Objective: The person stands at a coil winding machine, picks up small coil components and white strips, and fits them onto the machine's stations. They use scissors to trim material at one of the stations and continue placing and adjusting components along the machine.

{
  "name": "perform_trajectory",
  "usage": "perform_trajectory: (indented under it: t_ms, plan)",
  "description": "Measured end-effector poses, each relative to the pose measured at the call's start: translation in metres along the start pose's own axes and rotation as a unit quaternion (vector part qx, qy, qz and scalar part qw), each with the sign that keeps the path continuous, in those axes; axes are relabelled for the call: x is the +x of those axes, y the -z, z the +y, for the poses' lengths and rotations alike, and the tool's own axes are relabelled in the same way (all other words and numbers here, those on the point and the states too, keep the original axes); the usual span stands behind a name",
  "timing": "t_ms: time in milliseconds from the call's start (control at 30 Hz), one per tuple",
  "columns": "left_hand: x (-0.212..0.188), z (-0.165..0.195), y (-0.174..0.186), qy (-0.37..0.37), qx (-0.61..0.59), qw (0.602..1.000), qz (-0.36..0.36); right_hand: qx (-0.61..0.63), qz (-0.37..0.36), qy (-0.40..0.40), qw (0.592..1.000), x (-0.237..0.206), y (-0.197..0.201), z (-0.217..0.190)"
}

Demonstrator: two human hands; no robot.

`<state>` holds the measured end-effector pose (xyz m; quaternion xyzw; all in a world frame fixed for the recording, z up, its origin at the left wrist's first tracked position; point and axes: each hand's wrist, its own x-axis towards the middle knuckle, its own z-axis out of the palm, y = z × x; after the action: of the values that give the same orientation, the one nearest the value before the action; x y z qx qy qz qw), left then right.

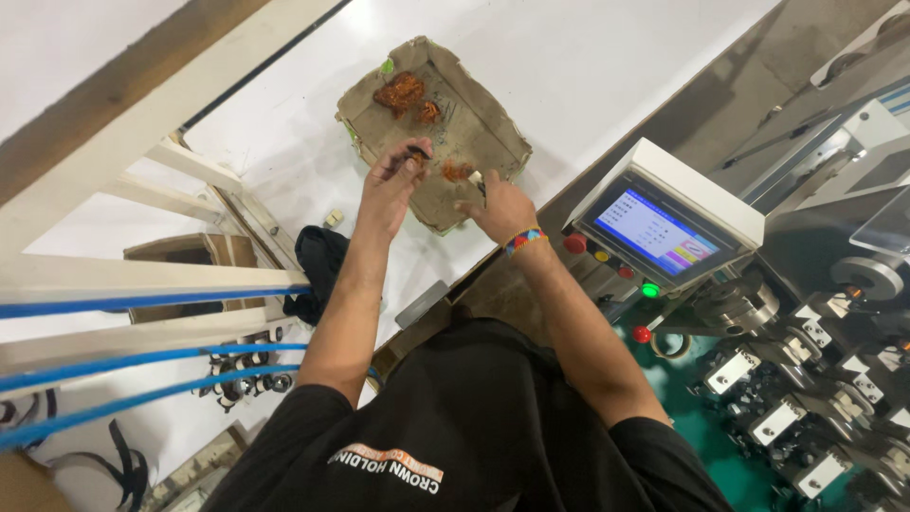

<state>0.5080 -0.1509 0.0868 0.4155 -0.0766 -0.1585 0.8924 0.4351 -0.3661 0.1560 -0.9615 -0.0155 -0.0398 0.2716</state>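
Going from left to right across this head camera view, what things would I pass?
Blue straps → black cloth → left hand → cardboard tray → right hand → touch screen panel → row of metal machine clamps.

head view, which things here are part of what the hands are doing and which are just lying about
In hand:
- cardboard tray
- reddish-brown pieces in it
- left hand, pinching a small dark piece
- right hand, holding a small tool at the tray

Lying about:
- black cloth
- control screen
- blue tubes
- small pale block
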Motion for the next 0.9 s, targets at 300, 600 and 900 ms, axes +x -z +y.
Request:
perform_trajectory:
  t_ms: [300, 600, 900]
  plan:
    - [-0.03, 0.013, -0.05, -0.002, -0.066, 0.994, -0.091, 0.025, 0.185, 0.102, 0.977, -0.04, 0.039, -0.064]
    - [-0.039, 0.022, -0.08, -0.03, -0.067, 0.99, -0.124, 0.006, 0.224, 0.107, 0.969, -0.051, 0.064, -0.076]
    - [-0.044, 0.02, -0.083, -0.029, -0.077, 0.988, -0.128, 0.002, 0.213, 0.094, 0.973, -0.056, 0.062, -0.074]
